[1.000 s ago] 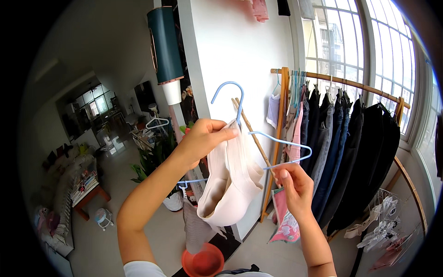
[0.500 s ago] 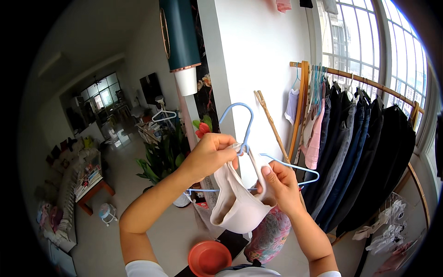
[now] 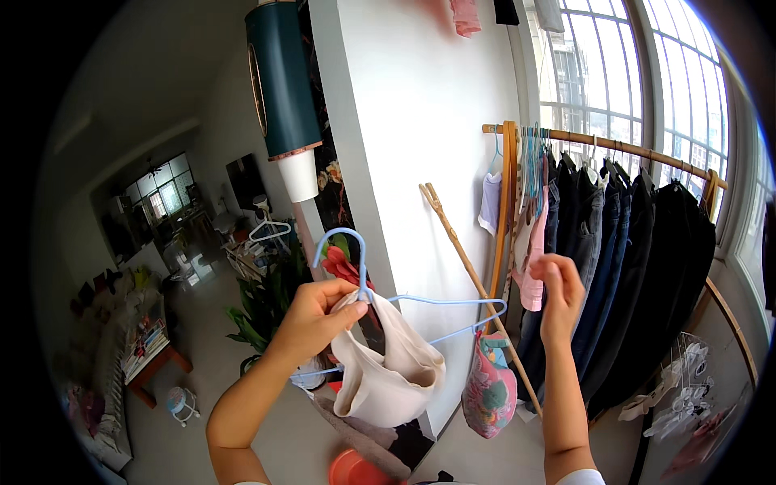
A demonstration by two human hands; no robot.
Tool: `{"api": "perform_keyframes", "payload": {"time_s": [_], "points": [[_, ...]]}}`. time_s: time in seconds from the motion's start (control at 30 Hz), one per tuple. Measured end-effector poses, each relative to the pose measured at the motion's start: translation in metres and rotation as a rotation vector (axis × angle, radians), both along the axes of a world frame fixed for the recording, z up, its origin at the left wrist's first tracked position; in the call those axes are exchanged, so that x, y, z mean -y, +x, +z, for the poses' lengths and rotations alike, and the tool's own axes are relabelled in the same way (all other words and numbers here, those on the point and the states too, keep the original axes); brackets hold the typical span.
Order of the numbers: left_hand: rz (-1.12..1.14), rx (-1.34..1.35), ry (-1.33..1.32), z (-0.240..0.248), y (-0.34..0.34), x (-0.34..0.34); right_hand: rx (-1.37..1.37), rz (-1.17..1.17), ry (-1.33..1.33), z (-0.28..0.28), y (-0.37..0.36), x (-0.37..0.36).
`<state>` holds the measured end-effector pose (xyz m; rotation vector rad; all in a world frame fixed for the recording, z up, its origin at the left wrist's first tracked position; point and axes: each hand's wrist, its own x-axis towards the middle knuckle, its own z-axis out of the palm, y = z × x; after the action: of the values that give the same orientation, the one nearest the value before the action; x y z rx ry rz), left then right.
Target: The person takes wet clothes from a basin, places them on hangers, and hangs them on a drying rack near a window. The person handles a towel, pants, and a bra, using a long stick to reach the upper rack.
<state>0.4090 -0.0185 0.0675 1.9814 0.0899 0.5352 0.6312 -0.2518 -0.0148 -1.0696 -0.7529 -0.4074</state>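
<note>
My left hand (image 3: 327, 315) is closed round the neck of a light-blue clothes hanger (image 3: 453, 302), just below its hook, pinching the straps of a pale beige bra (image 3: 392, 384) there. The bra hangs down from those fingers, cups lowest, in front of the hanger's frame. From the hanger's right end hangs a pink flower-print cloth item (image 3: 491, 392); its kind I cannot make out. Raised to the right, apart from the hanger, my right hand (image 3: 558, 295) is open with loosely bent fingers and nothing seen in it.
Dark trousers and jeans (image 3: 598, 259) hang on a wooden rack (image 3: 647, 153) at the right. A forked wooden stick (image 3: 465, 259) leans on the white wall. Below is a red basin (image 3: 356, 469); a leafy plant (image 3: 271, 295) stands left, and small laundry (image 3: 679, 404) hangs lower right.
My right hand has let go of the bra and moved up and right. My left hand, with hanger and bra, has shifted left and lower in view. The head view has also turned.
</note>
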Motion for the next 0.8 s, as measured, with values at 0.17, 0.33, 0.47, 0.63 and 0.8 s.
{"api": "perform_keyframes", "payload": {"time_s": [0.17,0.33,0.47,0.63,0.8], "points": [[0.036,0.080,-0.059,0.012,0.001,-0.001,0.322,-0.459,-0.526,-0.137,0.137,-0.082],[0.134,0.069,-0.026,0.033,-0.013,0.001,-0.148,-0.040,-0.769,-0.177,0.141,-0.085],[0.225,0.070,0.033,0.041,-0.023,0.000,-0.071,-0.058,-0.586,-0.166,0.113,-0.030],[0.134,0.090,0.074,0.052,-0.004,0.009,-0.128,0.261,-0.653,-0.135,0.056,0.053],[0.113,-0.001,0.068,0.080,0.015,0.036,-0.189,0.593,-0.611,-0.086,-0.031,0.090]]}}
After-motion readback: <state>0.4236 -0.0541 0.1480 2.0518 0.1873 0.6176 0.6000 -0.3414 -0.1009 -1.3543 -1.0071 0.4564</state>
